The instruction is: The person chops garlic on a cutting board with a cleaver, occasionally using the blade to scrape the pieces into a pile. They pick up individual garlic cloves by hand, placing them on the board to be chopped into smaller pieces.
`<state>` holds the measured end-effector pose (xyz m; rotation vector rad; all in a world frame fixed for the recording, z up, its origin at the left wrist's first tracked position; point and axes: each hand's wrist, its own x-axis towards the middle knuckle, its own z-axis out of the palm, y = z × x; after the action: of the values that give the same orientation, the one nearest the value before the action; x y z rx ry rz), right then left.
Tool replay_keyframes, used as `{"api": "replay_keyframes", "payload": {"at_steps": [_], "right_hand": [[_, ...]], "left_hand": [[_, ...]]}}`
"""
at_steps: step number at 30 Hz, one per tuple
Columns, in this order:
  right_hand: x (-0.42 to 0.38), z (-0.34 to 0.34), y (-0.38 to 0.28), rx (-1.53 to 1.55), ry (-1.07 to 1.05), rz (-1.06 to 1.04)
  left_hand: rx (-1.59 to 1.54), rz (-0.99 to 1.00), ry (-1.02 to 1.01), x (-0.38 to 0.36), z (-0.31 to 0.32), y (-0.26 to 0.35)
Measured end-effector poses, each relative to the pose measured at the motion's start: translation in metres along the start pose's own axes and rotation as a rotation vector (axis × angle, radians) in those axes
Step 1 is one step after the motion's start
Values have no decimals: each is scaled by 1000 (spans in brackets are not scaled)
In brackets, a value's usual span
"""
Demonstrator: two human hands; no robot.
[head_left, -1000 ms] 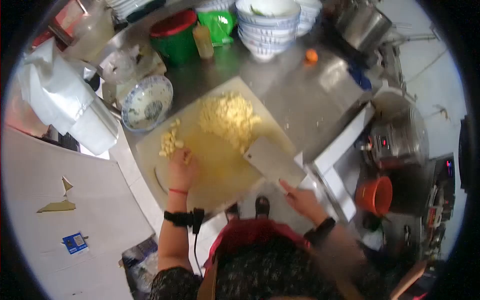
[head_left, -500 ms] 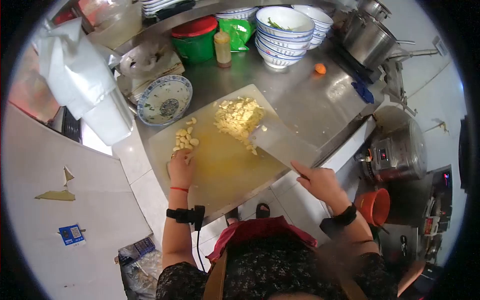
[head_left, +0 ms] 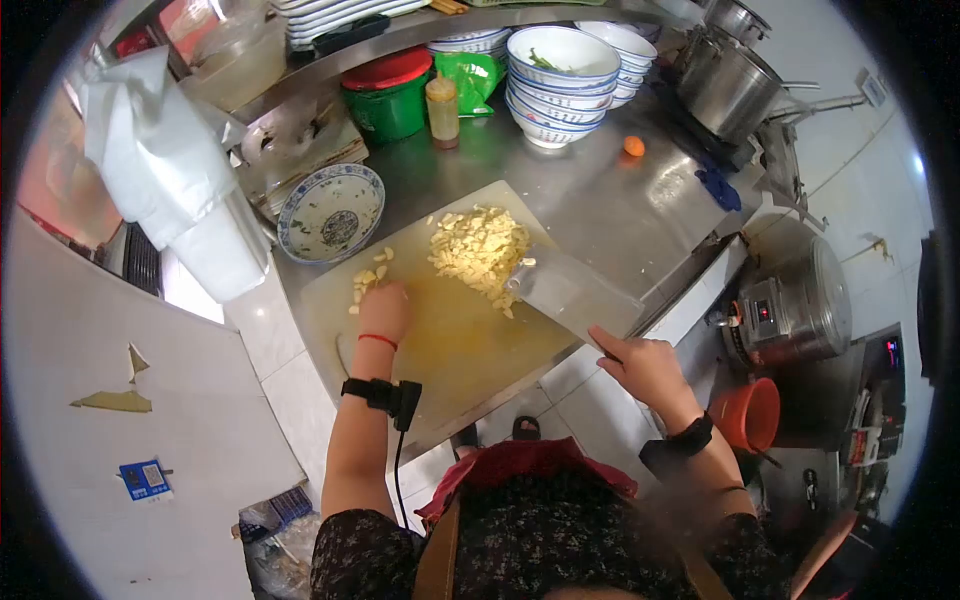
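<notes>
My right hand (head_left: pixel 650 375) is closed around the handle of a cleaver (head_left: pixel 575 290), whose broad blade lies over the right side of the cutting board (head_left: pixel 470 350). A pile of sliced garlic (head_left: pixel 478 248) sits on the board beside the blade's tip. My left hand (head_left: pixel 387 312) is over the left part of the board, at the whole peeled garlic cloves (head_left: pixel 368 277), and covers some of them. Its fingers are blurred and mostly hidden under the hand, so whether they grip a clove does not show.
A patterned bowl (head_left: pixel 332 213) stands past the board's left corner. Behind are a green tub with a red lid (head_left: pixel 388 100), a sauce bottle (head_left: pixel 442 112), stacked bowls (head_left: pixel 560 80) and a small orange item (head_left: pixel 633 146). A blue cloth (head_left: pixel 718 188) lies to the right.
My left hand has shifted slightly right and up the board and turned, and now covers more of the whole cloves. The right hand and cleaver have barely moved.
</notes>
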<state>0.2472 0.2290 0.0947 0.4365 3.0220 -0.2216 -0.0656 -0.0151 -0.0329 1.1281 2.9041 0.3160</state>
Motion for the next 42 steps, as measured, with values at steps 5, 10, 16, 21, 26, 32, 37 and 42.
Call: {"api": "replay_keyframes", "payload": {"at_steps": [5, 10, 16, 21, 26, 32, 37, 42], "right_hand": [[5, 2, -2, -14, -12, -17], [5, -3, -7, -16, 0, -50], [-23, 11, 19, 80, 46, -27], [-52, 22, 31, 172, 162, 15], [-67, 35, 38, 194, 198, 28], [-71, 42, 38, 157, 155, 66], [-73, 58, 45, 193, 145, 81], [-48, 59, 43, 285, 164, 48]], "left_hand": [[-415, 241, 324, -3, -26, 75], [-680, 431, 128, 24, -33, 137], [-308, 181, 299, 22, 11, 62], [-262, 56, 24, -18, -7, 28], [-307, 159, -106, -45, -5, 80], [-532, 444, -17, -32, 46, 163], [-678, 409, 81, -11, 45, 168], [-648, 270, 175, -22, 0, 129]]}}
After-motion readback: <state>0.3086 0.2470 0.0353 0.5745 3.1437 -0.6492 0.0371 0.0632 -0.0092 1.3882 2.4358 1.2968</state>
